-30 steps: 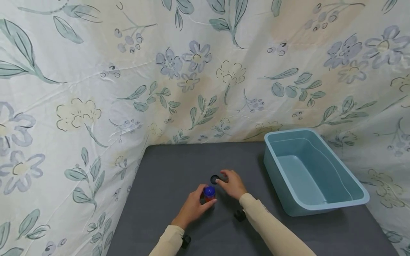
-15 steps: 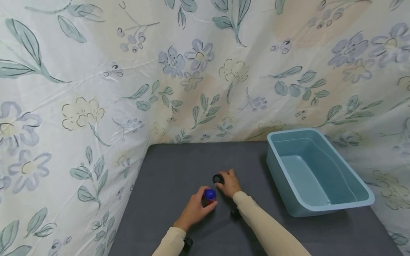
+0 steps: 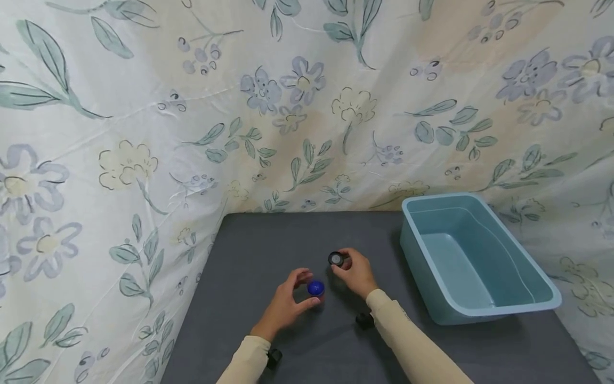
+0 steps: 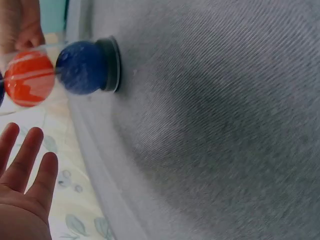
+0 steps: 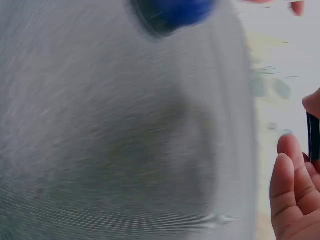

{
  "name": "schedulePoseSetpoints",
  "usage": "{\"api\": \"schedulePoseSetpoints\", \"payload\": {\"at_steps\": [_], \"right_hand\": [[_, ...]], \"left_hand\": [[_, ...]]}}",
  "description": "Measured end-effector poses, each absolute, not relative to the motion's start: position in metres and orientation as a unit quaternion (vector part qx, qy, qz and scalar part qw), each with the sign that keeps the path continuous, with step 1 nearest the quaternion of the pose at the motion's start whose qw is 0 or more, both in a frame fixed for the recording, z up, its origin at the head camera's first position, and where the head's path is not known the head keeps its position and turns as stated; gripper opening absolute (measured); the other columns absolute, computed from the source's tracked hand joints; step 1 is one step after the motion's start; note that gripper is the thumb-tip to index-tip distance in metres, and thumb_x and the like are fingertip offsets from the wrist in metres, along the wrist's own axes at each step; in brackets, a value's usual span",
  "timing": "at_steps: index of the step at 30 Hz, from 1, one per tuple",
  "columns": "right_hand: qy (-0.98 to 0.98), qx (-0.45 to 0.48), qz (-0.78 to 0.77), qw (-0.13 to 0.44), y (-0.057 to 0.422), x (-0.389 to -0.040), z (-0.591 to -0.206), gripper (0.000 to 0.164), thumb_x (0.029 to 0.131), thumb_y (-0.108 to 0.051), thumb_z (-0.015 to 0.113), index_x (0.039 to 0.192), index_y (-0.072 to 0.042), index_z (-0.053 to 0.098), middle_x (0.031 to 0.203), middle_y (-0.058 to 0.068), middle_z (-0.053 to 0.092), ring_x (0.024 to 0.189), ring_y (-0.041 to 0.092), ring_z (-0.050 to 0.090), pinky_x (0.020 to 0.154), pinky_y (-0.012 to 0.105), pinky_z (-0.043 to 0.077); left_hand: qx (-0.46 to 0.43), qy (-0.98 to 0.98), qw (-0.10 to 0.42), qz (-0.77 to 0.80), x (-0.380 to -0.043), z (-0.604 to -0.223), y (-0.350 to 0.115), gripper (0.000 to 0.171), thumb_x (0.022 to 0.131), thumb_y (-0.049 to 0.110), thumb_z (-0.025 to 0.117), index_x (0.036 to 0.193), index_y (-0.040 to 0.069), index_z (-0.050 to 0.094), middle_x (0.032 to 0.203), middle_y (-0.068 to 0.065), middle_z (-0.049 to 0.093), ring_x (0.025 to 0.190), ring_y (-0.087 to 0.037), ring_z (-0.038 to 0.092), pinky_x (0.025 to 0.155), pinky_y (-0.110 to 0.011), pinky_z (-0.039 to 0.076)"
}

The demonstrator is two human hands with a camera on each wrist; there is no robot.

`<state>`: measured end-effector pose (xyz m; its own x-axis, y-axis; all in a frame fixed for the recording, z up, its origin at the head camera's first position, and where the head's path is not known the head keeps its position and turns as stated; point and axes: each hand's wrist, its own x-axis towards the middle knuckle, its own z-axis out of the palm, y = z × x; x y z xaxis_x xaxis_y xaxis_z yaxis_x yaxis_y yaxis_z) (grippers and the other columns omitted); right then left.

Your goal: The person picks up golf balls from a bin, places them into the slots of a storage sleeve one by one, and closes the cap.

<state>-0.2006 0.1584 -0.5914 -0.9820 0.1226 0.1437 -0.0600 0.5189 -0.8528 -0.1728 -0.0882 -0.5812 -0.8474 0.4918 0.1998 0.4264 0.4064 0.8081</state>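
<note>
A clear tube [image 3: 315,288] of stacked balls stands upright on the dark table. Orange and blue balls show through its wall in the left wrist view, above a dark base [image 4: 112,65]. Around the tube's left side, my left hand [image 3: 280,306] is spread in a loose curve; its fingers [image 4: 42,180] are apart from the wall in the left wrist view. Just right of and beyond the tube, my right hand [image 3: 357,274] pinches a round black lid [image 3: 336,259] by its rim, with a greyish inner face showing. Only the lid's dark edge [image 5: 314,135] appears in the right wrist view.
At the right of the table stands a light blue plastic bin [image 3: 431,266], with nothing visible inside. A floral cloth [image 3: 307,106] hangs behind and to the left. The grey table [image 3: 268,245] extends in front of it.
My left hand has loosened from the tube and shifted slightly left. My right hand has lifted the black lid away and tilted it, moving slightly right. The tube stays in place.
</note>
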Motion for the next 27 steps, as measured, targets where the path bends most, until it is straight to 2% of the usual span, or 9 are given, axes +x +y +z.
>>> {"api": "schedulePoseSetpoints", "payload": {"at_steps": [3,7,12,19,23,27], "right_hand": [[-0.852,-0.007,0.513,0.105,0.16,-0.195,-0.576,0.043,0.088,-0.02,0.085,0.127,-0.014,0.067,0.113,0.01,0.072,0.075,0.01,0.064,0.064,0.025,0.052],[-0.846,0.01,0.52,0.118,0.158,-0.188,-0.559,0.043,0.091,-0.03,0.083,0.129,-0.019,0.066,0.117,0.006,0.071,0.077,0.009,0.066,0.065,0.025,0.054],[-0.848,0.057,0.508,0.141,0.149,-0.181,-0.539,0.048,0.092,-0.035,0.081,0.133,-0.016,0.064,0.114,0.007,0.073,0.079,0.009,0.067,0.067,0.026,0.056],[-0.856,0.137,0.477,0.142,0.135,-0.174,-0.523,0.053,0.096,-0.033,0.076,0.146,-0.023,0.059,0.104,0.0,0.073,0.075,0.003,0.066,0.067,0.024,0.057],[-0.855,0.157,0.472,0.146,0.129,-0.173,-0.522,0.047,0.098,-0.03,0.074,0.142,-0.02,0.061,0.104,-0.001,0.074,0.077,0.005,0.068,0.068,0.023,0.058],[-0.856,0.163,0.46,0.169,0.127,-0.17,-0.522,0.042,0.095,-0.028,0.078,0.134,-0.016,0.065,0.109,0.0,0.071,0.084,0.012,0.068,0.07,0.023,0.059]], "left_hand": [[0.286,0.84,0.002,0.461,-0.176,-0.575,-0.09,0.054,0.101,0.036,0.069,0.147,0.019,0.047,0.141,-0.007,0.066,0.13,-0.022,0.064,0.108,-0.051,0.051],[0.297,0.841,-0.042,0.45,-0.18,-0.567,-0.091,0.04,0.107,0.025,0.058,0.146,0.021,0.051,0.139,-0.005,0.067,0.128,-0.021,0.065,0.106,-0.049,0.053],[0.317,0.836,-0.062,0.443,-0.183,-0.556,-0.089,0.046,0.111,0.023,0.05,0.156,0.029,0.044,0.144,-0.005,0.064,0.132,-0.019,0.062,0.107,-0.048,0.053],[0.35,0.825,-0.065,0.439,-0.184,-0.542,-0.082,0.052,0.112,0.019,0.045,0.162,0.028,0.034,0.152,-0.001,0.056,0.134,-0.022,0.061,0.107,-0.047,0.053],[0.365,0.825,-0.092,0.422,-0.184,-0.539,-0.08,0.051,0.111,0.015,0.045,0.161,0.024,0.038,0.152,-0.002,0.057,0.133,-0.022,0.062,0.106,-0.048,0.054],[0.378,0.824,-0.109,0.409,-0.184,-0.538,-0.081,0.049,0.111,0.013,0.046,0.159,0.02,0.042,0.151,-0.005,0.057,0.135,-0.023,0.06,0.107,-0.047,0.053]]}}
